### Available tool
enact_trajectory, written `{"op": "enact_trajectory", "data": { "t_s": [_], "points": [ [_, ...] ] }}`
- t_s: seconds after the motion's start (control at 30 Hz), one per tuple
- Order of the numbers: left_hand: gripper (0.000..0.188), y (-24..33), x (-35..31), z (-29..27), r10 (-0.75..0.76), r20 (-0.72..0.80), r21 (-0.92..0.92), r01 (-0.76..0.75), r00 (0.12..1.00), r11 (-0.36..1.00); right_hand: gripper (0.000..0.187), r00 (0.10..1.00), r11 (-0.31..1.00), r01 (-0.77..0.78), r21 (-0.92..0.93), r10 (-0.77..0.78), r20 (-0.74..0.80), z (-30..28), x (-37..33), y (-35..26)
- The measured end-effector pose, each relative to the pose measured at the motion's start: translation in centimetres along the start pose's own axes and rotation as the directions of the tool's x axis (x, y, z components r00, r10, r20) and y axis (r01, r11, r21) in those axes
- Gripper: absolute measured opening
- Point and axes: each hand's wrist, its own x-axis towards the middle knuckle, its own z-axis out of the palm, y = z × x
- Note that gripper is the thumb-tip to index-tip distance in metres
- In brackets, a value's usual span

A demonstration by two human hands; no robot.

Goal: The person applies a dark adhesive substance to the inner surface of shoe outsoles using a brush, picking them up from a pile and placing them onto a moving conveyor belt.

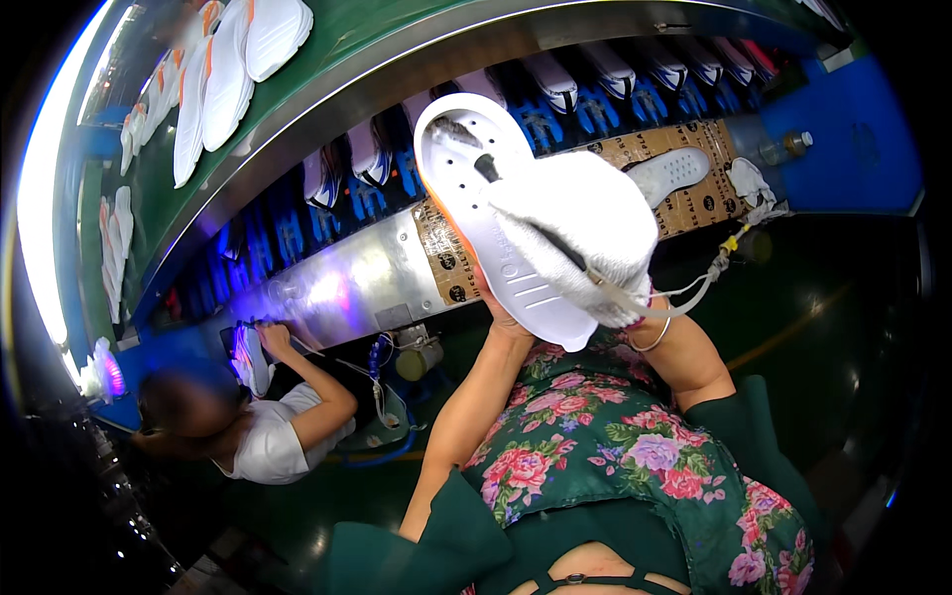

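Note:
My left hand (505,313) is closed on the edge of a white shoe sole (531,288) with an orange rim, held tilted above the bench edge. The sole's hollow inner side faces up, with small dark holes at its far end. A thick bunched white cloth (595,213) lies over the right side of the sole. Behind that cloth is my right hand (645,322), its fingers mostly hidden; it appears to grip the cloth. A dark-edged fold or tool shows at the cloth's left side, and I cannot make out which.
Blue racks with white shoe uppers (610,69) line the far side. Another sole (674,174) lies on the cardboard-covered bench (699,213). A cord (722,260) hangs at right. White soles (228,79) rest on the green upper shelf. At left a co-worker (288,431) handles a shoe.

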Motion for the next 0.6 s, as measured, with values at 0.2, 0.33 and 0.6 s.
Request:
{"op": "enact_trajectory", "data": {
  "t_s": [0.2,0.33,0.6],
  "points": [
    [0.099,-0.6,0.8,-0.4,0.006,0.024,-0.024,-0.005,1.0,1.0,0.023,0.977,0.993,0.116,-0.034,-0.12,-0.178,0.3,1.5,-2.8],
    [0.098,-1.1,1.5,-0.9,0.016,0.036,-0.041,-0.015,0.999,0.999,0.027,0.941,0.983,0.047,0.175,0.015,-0.337,1.7,0.2,-0.9],
    [0.098,-1.2,2.4,-1.1,0.014,0.079,-0.087,-0.007,0.997,0.996,0.028,0.952,0.991,0.021,0.134,0.021,-0.305,1.7,-0.4,-1.3]
  ]
}}
